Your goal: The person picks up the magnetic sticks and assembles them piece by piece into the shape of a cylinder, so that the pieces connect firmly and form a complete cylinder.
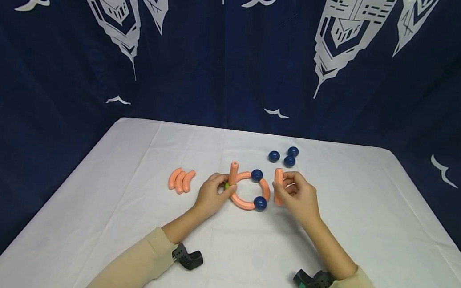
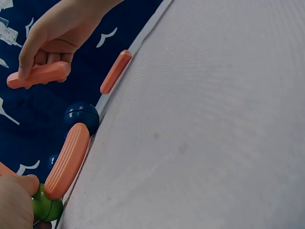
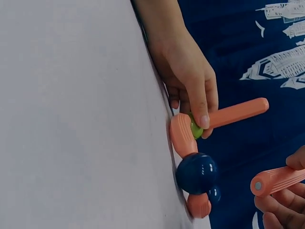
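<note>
A ring of curved orange rods (image 1: 243, 204) and dark blue balls (image 1: 260, 203) lies on the table, with a green ball (image 2: 46, 206) at its left side. My left hand (image 1: 213, 194) pinches the green ball, which its fingers partly cover. From that ball a straight orange rod (image 3: 240, 112) stands upright. To the right of the ring, my right hand (image 1: 300, 197) holds another straight orange rod (image 3: 276, 181) between thumb and fingers, raised off the table. A small grey disc shows at its end. One more orange rod (image 2: 116, 71) lies on the table below the right hand.
Several loose blue balls (image 1: 289, 161) sit behind the ring, toward the right. On the left lie 3 curved orange rods (image 1: 180, 182) side by side. A white cloth (image 1: 214, 259) covers the table, and a dark blue printed curtain (image 1: 227, 72) hangs behind it.
</note>
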The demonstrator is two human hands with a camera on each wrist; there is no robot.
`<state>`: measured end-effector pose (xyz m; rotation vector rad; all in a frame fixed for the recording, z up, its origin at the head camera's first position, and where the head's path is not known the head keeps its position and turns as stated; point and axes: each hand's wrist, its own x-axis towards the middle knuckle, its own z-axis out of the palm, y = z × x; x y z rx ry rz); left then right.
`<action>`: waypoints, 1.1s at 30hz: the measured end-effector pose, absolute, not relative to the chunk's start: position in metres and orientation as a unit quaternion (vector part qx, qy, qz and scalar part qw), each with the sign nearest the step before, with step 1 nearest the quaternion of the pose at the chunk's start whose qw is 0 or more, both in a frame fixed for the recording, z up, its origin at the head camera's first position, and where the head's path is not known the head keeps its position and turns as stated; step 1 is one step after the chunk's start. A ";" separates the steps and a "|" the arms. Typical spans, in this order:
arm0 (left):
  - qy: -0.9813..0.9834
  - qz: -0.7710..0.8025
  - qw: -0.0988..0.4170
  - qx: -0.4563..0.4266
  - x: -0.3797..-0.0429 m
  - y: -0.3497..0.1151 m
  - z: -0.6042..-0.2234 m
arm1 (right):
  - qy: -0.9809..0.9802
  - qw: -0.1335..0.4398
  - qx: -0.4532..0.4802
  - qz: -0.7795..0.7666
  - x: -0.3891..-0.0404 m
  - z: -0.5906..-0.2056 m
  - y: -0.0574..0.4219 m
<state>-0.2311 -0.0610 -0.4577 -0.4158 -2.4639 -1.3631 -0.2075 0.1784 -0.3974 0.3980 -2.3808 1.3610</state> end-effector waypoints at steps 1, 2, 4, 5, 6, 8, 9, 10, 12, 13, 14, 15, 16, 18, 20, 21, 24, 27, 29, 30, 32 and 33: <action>-0.856 -0.473 0.147 -0.144 -0.231 -0.061 -0.458 | -0.842 0.183 0.142 0.487 -0.208 -0.398 0.177; -0.857 -0.473 0.147 -0.144 -0.231 -0.061 -0.458 | -0.840 0.181 0.145 0.490 -0.208 -0.399 0.175; -0.857 -0.472 0.148 -0.144 -0.231 -0.061 -0.458 | -0.838 0.180 0.149 0.493 -0.208 -0.400 0.172; -0.857 -0.472 0.148 -0.143 -0.232 -0.061 -0.458 | -0.837 0.181 0.152 0.494 -0.208 -0.400 0.171; -0.857 -0.472 0.147 -0.143 -0.232 -0.061 -0.458 | -0.836 0.182 0.156 0.494 -0.208 -0.401 0.170; -0.858 -0.471 0.147 -0.143 -0.232 -0.061 -0.458 | -0.836 0.182 0.161 0.492 -0.208 -0.402 0.168; -0.858 -0.471 0.147 -0.143 -0.232 -0.061 -0.458 | -0.837 0.185 0.163 0.488 -0.208 -0.403 0.168; -0.858 -0.471 0.147 -0.143 -0.232 -0.061 -0.458 | -0.839 0.188 0.167 0.483 -0.208 -0.403 0.167; -0.858 -0.471 0.147 -0.143 -0.232 -0.061 -0.458 | -0.840 0.191 0.177 0.476 -0.208 -0.405 0.166; -0.858 -0.470 0.148 -0.143 -0.232 -0.061 -0.458 | -0.842 0.194 0.182 0.469 -0.207 -0.405 0.165; -0.858 -0.471 0.148 -0.142 -0.232 -0.061 -0.458 | -0.843 0.196 0.187 0.464 -0.207 -0.405 0.165; -0.858 -0.471 0.148 -0.143 -0.232 -0.061 -0.458 | -0.844 0.199 0.193 0.459 -0.207 -0.406 0.164; -0.858 -0.471 0.148 -0.143 -0.232 -0.061 -0.458 | -0.844 0.202 0.198 0.455 -0.207 -0.406 0.164; -0.857 -0.471 0.148 -0.144 -0.232 -0.062 -0.458 | -0.843 0.207 0.208 0.451 -0.206 -0.407 0.163; -0.857 -0.472 0.148 -0.145 -0.232 -0.062 -0.458 | -0.840 0.214 0.214 0.451 -0.206 -0.408 0.163; -0.857 -0.473 0.148 -0.145 -0.232 -0.062 -0.458 | -0.837 0.218 0.217 0.452 -0.206 -0.408 0.163; -0.856 -0.472 0.150 -0.146 -0.232 -0.062 -0.459 | -0.826 0.221 0.227 0.466 -0.207 -0.411 0.162; -0.857 -0.471 0.152 -0.146 -0.233 -0.062 -0.459 | -0.819 0.213 0.240 0.475 -0.208 -0.416 0.162; -0.857 -0.471 0.152 -0.147 -0.233 -0.062 -0.459 | -0.820 0.205 0.248 0.474 -0.209 -0.421 0.162; -0.856 -0.471 0.152 -0.147 -0.233 -0.062 -0.459 | -0.821 0.201 0.251 0.471 -0.209 -0.423 0.162; -0.856 -0.472 0.152 -0.148 -0.233 -0.062 -0.460 | -0.828 0.197 0.252 0.461 -0.210 -0.428 0.163; -0.856 -0.472 0.152 -0.149 -0.233 -0.062 -0.460 | -0.832 0.197 0.252 0.452 -0.211 -0.431 0.163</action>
